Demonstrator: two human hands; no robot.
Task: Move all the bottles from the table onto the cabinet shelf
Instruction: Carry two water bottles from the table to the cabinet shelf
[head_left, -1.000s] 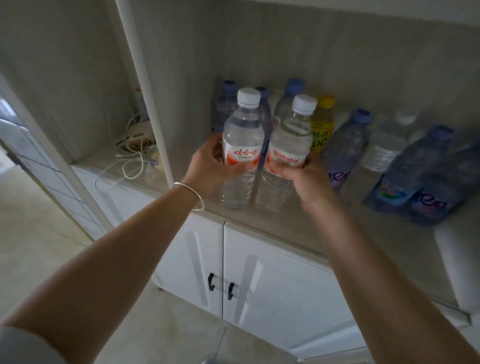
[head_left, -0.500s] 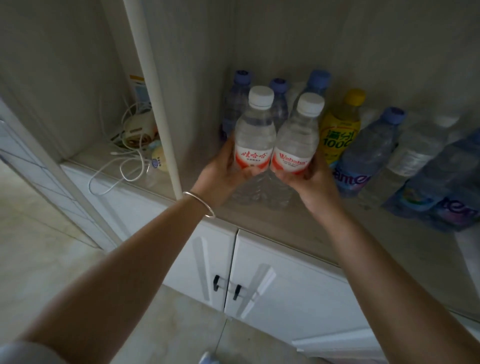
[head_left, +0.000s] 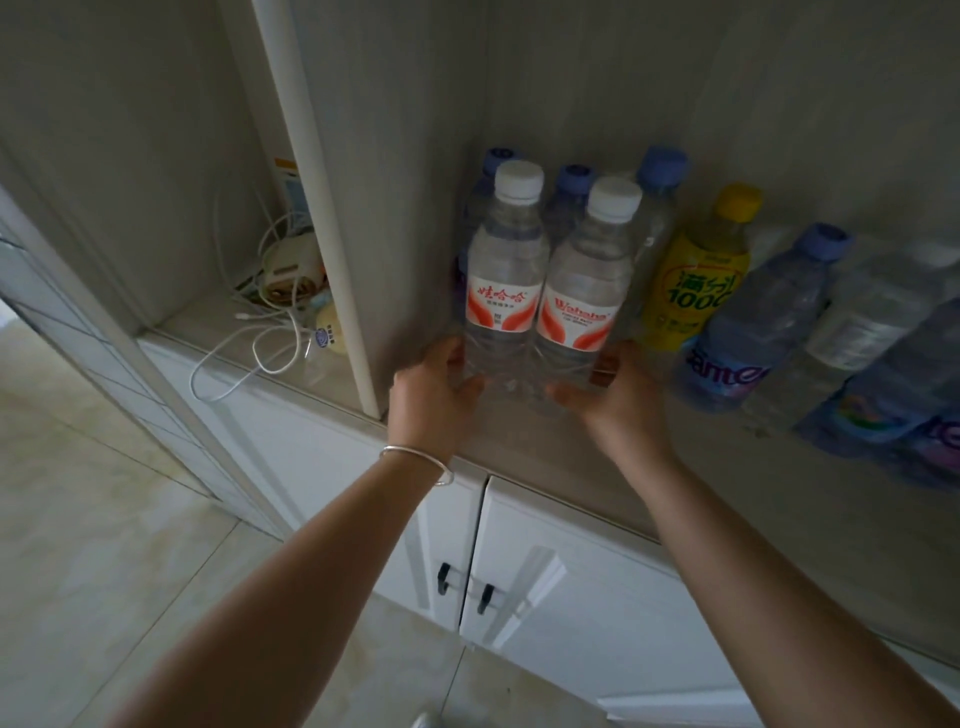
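- Now I see my left hand (head_left: 434, 392) and right hand (head_left: 615, 402) each gripping one of two white-capped bottles (head_left: 506, 280) at centre frame, low on the cabinet shelf (head_left: 597, 467).
- Behind: three blue-capped bottles (head_left: 662, 166), one yellow bottle (head_left: 698, 280).

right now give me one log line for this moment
left hand: at base of left white-cap bottle | right hand: at base of right white-cap bottle | both upright on cabinet shelf | grip: unclear
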